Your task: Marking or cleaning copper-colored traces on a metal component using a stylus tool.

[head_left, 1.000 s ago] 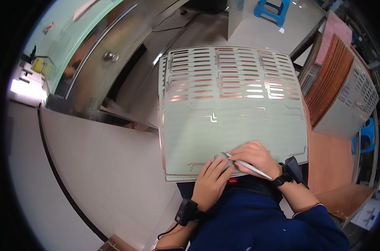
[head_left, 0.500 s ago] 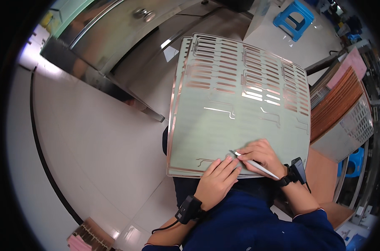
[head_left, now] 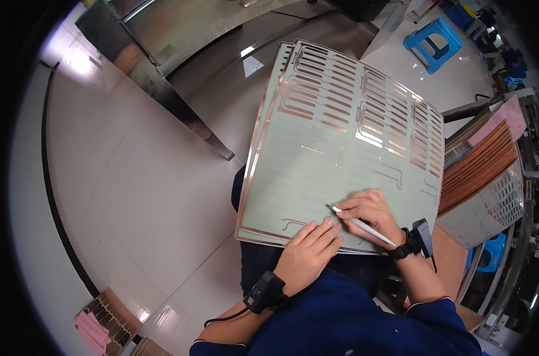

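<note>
A large pale green circuit board panel [head_left: 281, 184] with copper tracks rests across my lap, on top of at least one similar panel whose edge shows at the left. My right hand [head_left: 370, 215] pinches a white-handled craft knife [head_left: 369, 229], its dark blade close to the board's surface just beyond my left fingertips. Flat on the near edge of the panel lies my left hand [head_left: 312, 249], fingers stretched out beside a thin copper track [head_left: 293, 222]. Both wrists wear black strapped devices.
Right of me, a stack of copper-edged panels [head_left: 480, 172] leans on a brown board, with pink cloth [head_left: 501, 121] on top. A blue stool [head_left: 433, 44] stands beyond. Metal furniture [head_left: 180, 101] is at the upper left; another panel [head_left: 112, 311] with pink cloth sits lower left.
The view has turned slightly, so the panel looks more tilted. The knife and right hand have shifted a little away from me; the left hand stays on the panel.
</note>
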A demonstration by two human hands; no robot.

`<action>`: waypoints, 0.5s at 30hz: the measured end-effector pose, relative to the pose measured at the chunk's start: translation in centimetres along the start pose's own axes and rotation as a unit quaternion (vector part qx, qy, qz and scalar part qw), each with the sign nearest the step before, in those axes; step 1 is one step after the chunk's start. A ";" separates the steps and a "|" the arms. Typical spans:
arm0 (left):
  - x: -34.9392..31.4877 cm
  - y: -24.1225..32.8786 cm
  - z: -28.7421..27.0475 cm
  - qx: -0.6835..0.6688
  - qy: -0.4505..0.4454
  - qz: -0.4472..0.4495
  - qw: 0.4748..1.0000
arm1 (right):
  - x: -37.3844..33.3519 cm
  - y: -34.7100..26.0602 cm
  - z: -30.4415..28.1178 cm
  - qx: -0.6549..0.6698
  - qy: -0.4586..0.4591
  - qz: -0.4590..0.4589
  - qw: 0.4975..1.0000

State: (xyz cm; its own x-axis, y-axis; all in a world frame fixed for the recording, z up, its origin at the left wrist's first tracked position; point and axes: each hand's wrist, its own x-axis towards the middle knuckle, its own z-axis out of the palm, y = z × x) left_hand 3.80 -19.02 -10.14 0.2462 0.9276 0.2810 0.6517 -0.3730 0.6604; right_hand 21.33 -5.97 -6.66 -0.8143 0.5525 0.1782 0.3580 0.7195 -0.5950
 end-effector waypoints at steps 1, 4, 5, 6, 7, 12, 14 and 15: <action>0.0 0.0 0.0 -0.005 0.001 -0.001 1.000 | -0.4 0.1 -0.1 0.000 0.000 -0.002 1.000; 0.0 0.1 0.1 -0.007 0.001 -0.007 1.000 | -1.5 0.6 -0.5 0.009 -0.018 0.017 1.000; 0.0 0.1 0.1 -0.006 -0.001 -0.008 1.000 | -1.0 0.9 -0.5 0.007 -0.016 0.006 1.000; 0.0 0.1 0.1 -0.007 -0.001 -0.009 1.000 | -0.7 0.9 -0.5 0.004 -0.013 -0.004 1.000; -0.1 0.0 0.1 -0.002 -0.006 -0.010 1.000 | -0.7 0.8 -0.5 0.004 -0.013 -0.003 1.000; 0.1 0.1 -0.1 0.000 -0.012 -0.009 1.000 | -1.1 1.0 -0.3 -0.003 -0.010 0.000 1.000; 0.1 0.2 -0.1 -0.002 -0.013 -0.012 1.000 | -0.3 1.1 0.0 -0.002 -0.003 0.000 1.000; 0.1 0.2 -0.3 0.000 -0.014 -0.013 1.000 | 0.1 1.1 0.2 -0.001 0.004 -0.002 1.000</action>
State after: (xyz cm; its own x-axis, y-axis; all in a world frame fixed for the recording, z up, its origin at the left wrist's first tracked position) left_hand 3.74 -19.03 -9.78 0.2488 0.9372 0.2443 0.6581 -0.3487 0.6673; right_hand 21.51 -5.21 -7.44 -0.8122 0.5526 0.1871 0.3548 0.7225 -0.5934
